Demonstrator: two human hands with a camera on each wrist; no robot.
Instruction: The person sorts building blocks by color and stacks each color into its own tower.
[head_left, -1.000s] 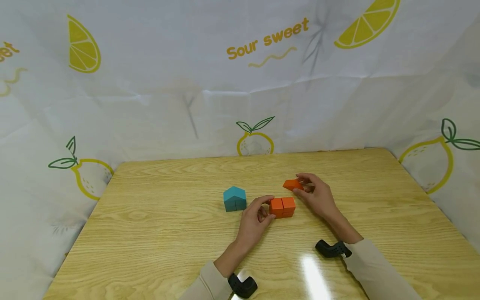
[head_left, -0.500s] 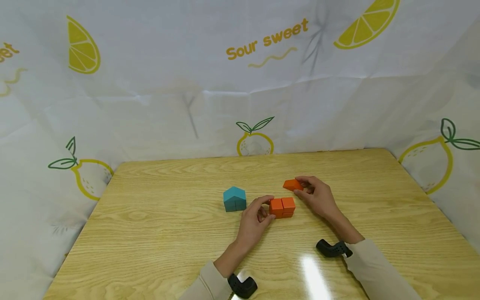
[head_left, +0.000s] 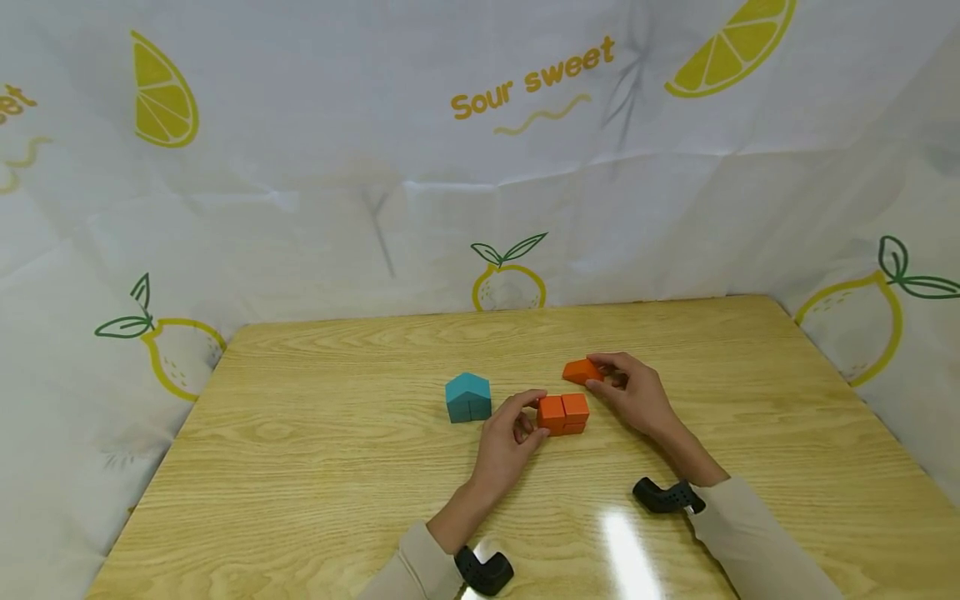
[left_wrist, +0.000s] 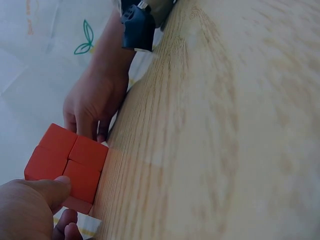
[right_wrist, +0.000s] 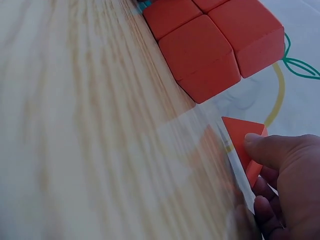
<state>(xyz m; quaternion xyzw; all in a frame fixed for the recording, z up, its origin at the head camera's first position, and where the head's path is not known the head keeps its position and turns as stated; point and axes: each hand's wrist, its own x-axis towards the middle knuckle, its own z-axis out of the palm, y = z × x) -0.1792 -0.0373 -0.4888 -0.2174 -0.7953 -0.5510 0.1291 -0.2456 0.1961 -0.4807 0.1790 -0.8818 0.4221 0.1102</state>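
My left hand [head_left: 506,446] grips the left side of a stack of orange cube blocks [head_left: 563,415], two wide and two high, standing on the table. In the left wrist view the thumb [left_wrist: 57,192] lies on the stack's front face. My right hand [head_left: 637,396] pinches an orange triangular block [head_left: 581,371] by its right end, behind and to the right of the stack. The right wrist view shows the thumb [right_wrist: 257,145] on the triangular face of the block [right_wrist: 239,137], with its long side low over the table.
A small teal house shape of blocks [head_left: 468,398], with a peaked top, stands left of the orange stack. The wooden table [head_left: 315,467] ends at a white lemon-print cloth [head_left: 330,258]. Black camera mounts [head_left: 663,496] sit at both wrists.
My right fingers have come slightly lower on the triangular block, which has shifted a touch to the left. The left hand and the orange stack stay put.
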